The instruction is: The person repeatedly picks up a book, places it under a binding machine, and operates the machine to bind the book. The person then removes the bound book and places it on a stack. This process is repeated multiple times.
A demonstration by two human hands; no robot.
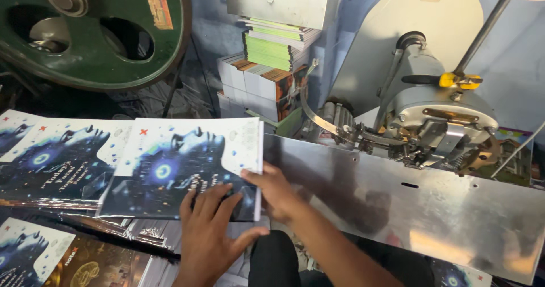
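Pressing flat on the lower right corner of a glossy booklet (181, 170) with the left hand (210, 233), fingers (211, 200) spread wide and gripping nothing, just pinning the cover down. Pinching the booklet's right edge with the right hand (275, 193), thumb on top and the other fingers curled under the edge, so closed on the booklet there. Lying half on a stack of like booklets at the front of the desk and butting up against the shiny metal plate (409, 207) of the stitching machine (437, 122). Judging by the look: light, thin and bendy, prone to sagging if lifted by one corner, with a slick laminated cover likely to slide under a dry palm; best taken along the spine edge or with both hands at opposite sides, avoiding creasing the cover. Showing a dark blue cover with a glowing profile and a white curved patch in the upper right. Lying just left, a second open cover (57, 162) of the same print; lower left, another copy (34, 253) beside a brown-gold sheet (96, 264). Standing behind, stacks of bound books (261, 82), white-edged with orange and dark covers, topped by green-edged pads (275, 51), under a grey metal box (284, 0). Showing upper left, a green flywheel (113, 60) with a worn orange label (158, 3).
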